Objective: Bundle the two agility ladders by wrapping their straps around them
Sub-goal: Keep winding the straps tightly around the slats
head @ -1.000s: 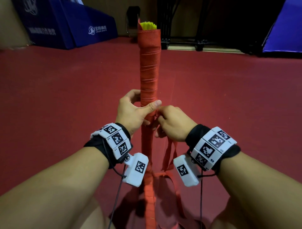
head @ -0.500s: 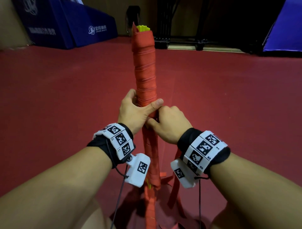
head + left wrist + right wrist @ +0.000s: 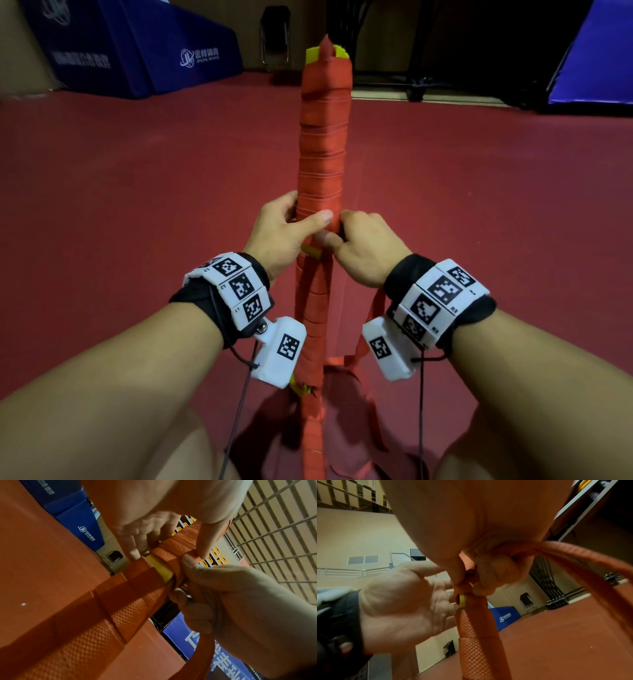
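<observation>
A long ladder bundle (image 3: pixel 323 144) wound in orange strap stands upright before me, yellow rungs (image 3: pixel 327 54) showing at its top. My left hand (image 3: pixel 291 229) grips the bundle at mid height, thumb pressed across the front. My right hand (image 3: pixel 359 246) pinches the loose orange strap (image 3: pixel 583 563) against the bundle right beside the left thumb. A bare yellow rung (image 3: pixel 161 570) shows between wraps just below the hands. The strap's free length (image 3: pixel 368 329) hangs down from the right hand toward the floor.
Red sports floor (image 3: pixel 137 205) spreads all around. Blue padded mats (image 3: pixel 144 48) lie at the back left, another blue mat (image 3: pixel 596 58) at the back right. A folding chair (image 3: pixel 274 37) and a dark rack (image 3: pixel 411 44) stand behind the bundle.
The right hand has come up from the lower loose strap and pulled it tight beside the left thumb. The bundle has turned slightly, showing a strap tip above the yellow rungs.
</observation>
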### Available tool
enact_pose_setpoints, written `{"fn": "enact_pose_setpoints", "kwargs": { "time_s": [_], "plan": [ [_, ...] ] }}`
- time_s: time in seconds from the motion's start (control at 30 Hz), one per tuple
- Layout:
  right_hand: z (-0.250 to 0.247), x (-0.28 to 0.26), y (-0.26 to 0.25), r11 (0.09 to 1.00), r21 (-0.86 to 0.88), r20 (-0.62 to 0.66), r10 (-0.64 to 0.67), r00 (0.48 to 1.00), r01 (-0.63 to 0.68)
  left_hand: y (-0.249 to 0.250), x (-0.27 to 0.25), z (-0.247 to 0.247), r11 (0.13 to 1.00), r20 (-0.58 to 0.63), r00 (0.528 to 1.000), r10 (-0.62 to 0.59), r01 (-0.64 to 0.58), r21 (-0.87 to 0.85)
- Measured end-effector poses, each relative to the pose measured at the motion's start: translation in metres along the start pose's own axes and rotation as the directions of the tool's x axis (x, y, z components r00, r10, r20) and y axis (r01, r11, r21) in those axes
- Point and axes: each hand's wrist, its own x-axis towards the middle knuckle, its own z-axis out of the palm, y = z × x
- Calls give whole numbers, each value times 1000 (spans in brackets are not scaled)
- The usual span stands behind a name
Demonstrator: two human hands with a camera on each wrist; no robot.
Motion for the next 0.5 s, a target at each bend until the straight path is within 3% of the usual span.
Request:
{"fn": "enact_pose_setpoints", "kwargs": {
  "time_s": [0.17, 0.5],
  "plan": [
    [-7, 2, 1, 999, 46, 7, -4, 1000, 4, -4, 2, -7, 999, 15, 1000, 5, -4, -49],
    [-4, 1, 3, 997, -72, -31, 39, 999, -41, -11, 7, -4, 997, -166, 983, 74, -72, 18]
  ]
}}
